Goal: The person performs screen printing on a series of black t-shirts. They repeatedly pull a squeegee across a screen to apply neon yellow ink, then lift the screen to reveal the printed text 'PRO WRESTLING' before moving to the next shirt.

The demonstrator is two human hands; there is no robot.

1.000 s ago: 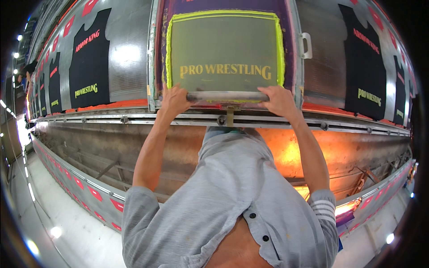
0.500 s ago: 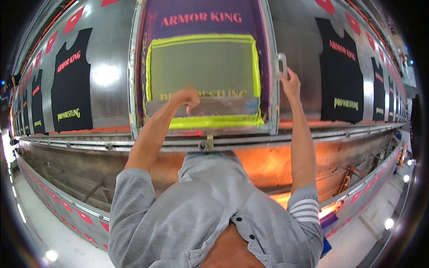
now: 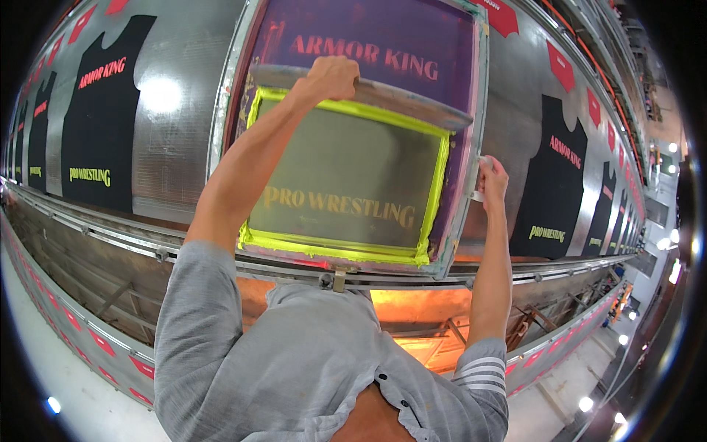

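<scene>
My left hand (image 3: 331,79) is closed over the top of a long flat squeegee (image 3: 414,107). It spans the printing screen (image 3: 476,81), just beyond a greenish-grey mesh area (image 3: 346,158) edged with bright yellow ink (image 3: 440,166). Lettering shows through the mesh at the near part, and pink lettering stands on the purple area beyond the squeegee. At the screen's right side, my right hand (image 3: 493,180) is wrapped round a pale handle (image 3: 477,196), mostly hidden by the fingers.
Black sleeveless shirt pieces (image 3: 103,125) with pink and yellow-green printing lie along the metal table, another (image 3: 556,184) to the right. Small red pieces (image 3: 561,66) lie farther back. A metal rail (image 3: 398,283) runs along the near edge, with an orange glow (image 3: 420,317) below.
My left hand has taken the squeegee from the near end of the mesh to beyond its far yellow edge. The view has tilted, and my right hand stays at the handle, now closed more tightly.
</scene>
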